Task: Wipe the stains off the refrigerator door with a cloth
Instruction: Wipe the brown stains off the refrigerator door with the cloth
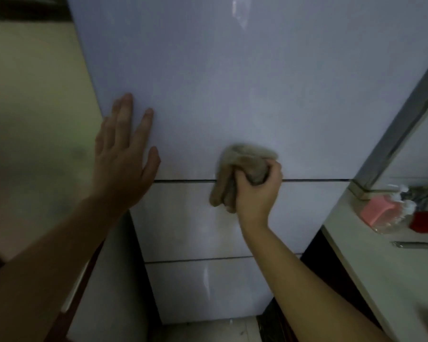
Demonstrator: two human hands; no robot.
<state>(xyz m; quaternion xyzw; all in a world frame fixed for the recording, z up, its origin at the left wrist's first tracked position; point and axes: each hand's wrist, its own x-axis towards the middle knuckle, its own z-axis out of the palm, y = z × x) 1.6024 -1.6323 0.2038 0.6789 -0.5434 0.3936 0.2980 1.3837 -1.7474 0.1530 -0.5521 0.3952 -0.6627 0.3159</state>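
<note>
- Fingers [127,112] of the left hand [124,154] are lying spread and flat against the refrigerator door [232,82], near its left edge, thumb angled out toward the seam [183,180]; this hand is gripping nothing and appears to be bracing.
- Right hand [256,191] is curling its fingers tight around a bunched brown cloth [245,164], pressing it to the door just right of the braced fingers and straddling the seam between the upper door and the drawer front [183,218] below.
- Part of the cloth is bulging above the knuckles; a loose tail is hanging down past the seam on the thumb side.
- Stains are not showing clearly on the panel; the light is dim and the cloth is blurring, so progress cannot be judged.
- Risk: the hanging tail could be catching in the seam if the stroke is dragging across it.
- Risk: a wide stroke rightward, away from the bracing fingers, could be bringing the elbow toward the counter [381,255], where a pink box [378,211] and a red item [425,222] are sitting.
- Risk: hard pressure from the flat fingers could be leaving fresh smears.
</note>
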